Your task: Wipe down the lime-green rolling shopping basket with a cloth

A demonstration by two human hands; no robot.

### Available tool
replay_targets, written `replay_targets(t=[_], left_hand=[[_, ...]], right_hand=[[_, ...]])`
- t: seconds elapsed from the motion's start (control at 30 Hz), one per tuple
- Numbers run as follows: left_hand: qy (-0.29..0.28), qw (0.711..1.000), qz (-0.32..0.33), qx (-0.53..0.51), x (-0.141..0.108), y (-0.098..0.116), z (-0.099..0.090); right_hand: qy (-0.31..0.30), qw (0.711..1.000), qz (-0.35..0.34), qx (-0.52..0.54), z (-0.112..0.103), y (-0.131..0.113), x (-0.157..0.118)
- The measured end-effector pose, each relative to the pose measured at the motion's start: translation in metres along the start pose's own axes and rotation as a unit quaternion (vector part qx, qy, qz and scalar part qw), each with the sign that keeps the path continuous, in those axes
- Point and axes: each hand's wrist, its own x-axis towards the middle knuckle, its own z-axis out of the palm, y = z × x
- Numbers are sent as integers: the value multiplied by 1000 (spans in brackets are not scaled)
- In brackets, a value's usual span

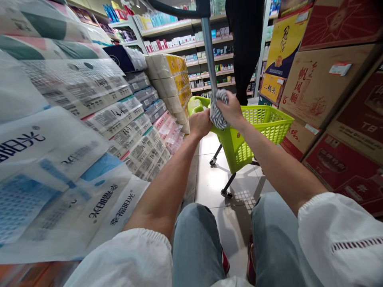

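Note:
A lime-green shopping cart (pixel 229 149) with a perforated basket stands in front of me. From it a grey metal post (pixel 208 54) rises to a dark handle (pixel 179 11) at the top of the view. My right hand (pixel 231 109) is closed on a grey-and-white striped cloth (pixel 218 113), which is pressed around the base of the post. Close beside the cloth, my left hand (pixel 200 122) is closed at the cart's near left rim. Its fingertips are hidden, but it appears to grip the cart.
Packs of tissue paper (pixel 98 83) are stacked along the left. Cardboard boxes (pixel 317 83) line the right. A person in black (pixel 243 40) stands beyond the cart, before shelves (pixel 167 50) of small goods. The cart's casters (pixel 226 194) rest on the tiled floor (pixel 206 175).

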Motion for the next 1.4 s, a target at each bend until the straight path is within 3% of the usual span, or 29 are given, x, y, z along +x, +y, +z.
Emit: replay_targets(t=[0.17,0.37,0.5,0.63,0.83,1.03,1.13,1.4], left_hand=[[2,1000,-21,-18,3,2,4],[3,999,-23,-34,5,5,2],[12,999,-24,-40,6,5,3],[15,999,-19,-36,7,3,5],[2,999,-12,-42,10,0,7],[4,998,-3,-58,12,-2,6],[8,998,0,-58,13,-2,7],[7,999,-9,-43,17,-5,13]], right_hand=[[29,998,-32,39,4,-5,31],[-52,996,-28,62,-6,30,-8],[-104,993,-17,48,-18,39,-23],[-118,992,-43,29,-23,30,-1],[-43,991,-85,91,-6,24,37],[-132,985,-24,104,-18,41,0],[-162,984,-11,78,-28,38,-5],[-86,989,-39,113,-14,27,31]])
